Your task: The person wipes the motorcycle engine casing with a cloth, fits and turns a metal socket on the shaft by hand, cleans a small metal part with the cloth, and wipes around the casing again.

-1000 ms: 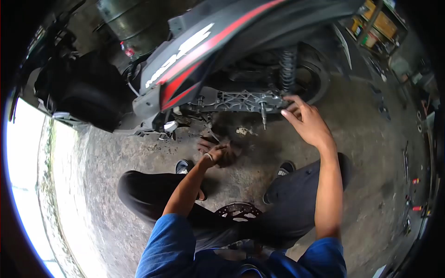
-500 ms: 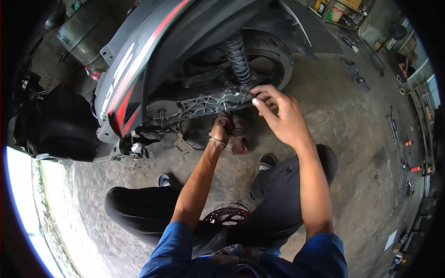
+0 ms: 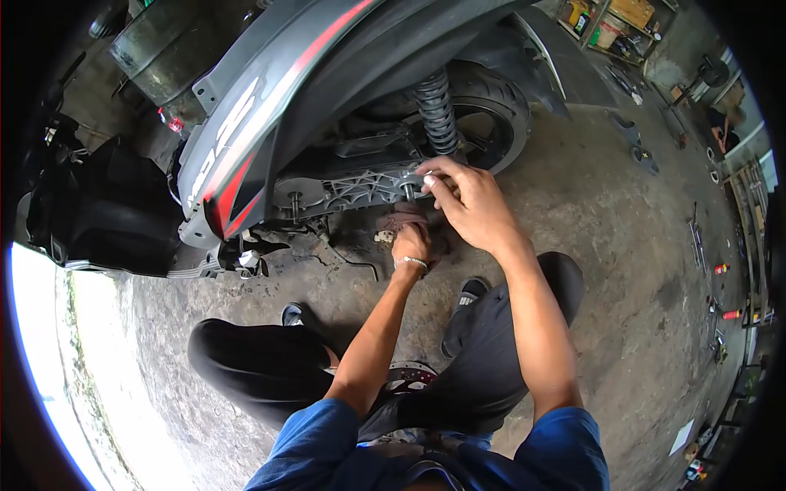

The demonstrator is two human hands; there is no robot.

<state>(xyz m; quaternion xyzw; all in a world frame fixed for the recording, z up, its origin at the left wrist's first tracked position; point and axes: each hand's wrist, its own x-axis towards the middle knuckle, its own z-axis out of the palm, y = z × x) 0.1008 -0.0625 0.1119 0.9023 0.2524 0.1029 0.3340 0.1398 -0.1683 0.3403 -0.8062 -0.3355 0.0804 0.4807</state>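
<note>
My left hand (image 3: 412, 244) is wrapped round a reddish-brown rag (image 3: 401, 219), which covers the outer end of a metal shaft (image 3: 409, 192). That shaft sticks out of the ribbed engine case (image 3: 356, 191) of a grey, red and black scooter (image 3: 246, 123). Just right of the shaft, my right hand (image 3: 471, 203) has its thumb and index finger bent toward each other beside the case; whether something small is between them cannot be made out. The coil spring (image 3: 436, 114) and rear wheel (image 3: 512, 123) are beyond it.
A brake disc (image 3: 409, 375) lies between my legs. Tools (image 3: 696, 237) and a red-capped item (image 3: 731, 314) are on the floor at the right. A metal drum (image 3: 160, 61) stands at the upper left, a shelf (image 3: 610, 33) at the upper right. Another person (image 3: 725, 127) is at the far right.
My left hand has moved from low over the floor with the rag up to the shaft, and the rag now covers its end. My right hand stays near the case beside the shaft.
</note>
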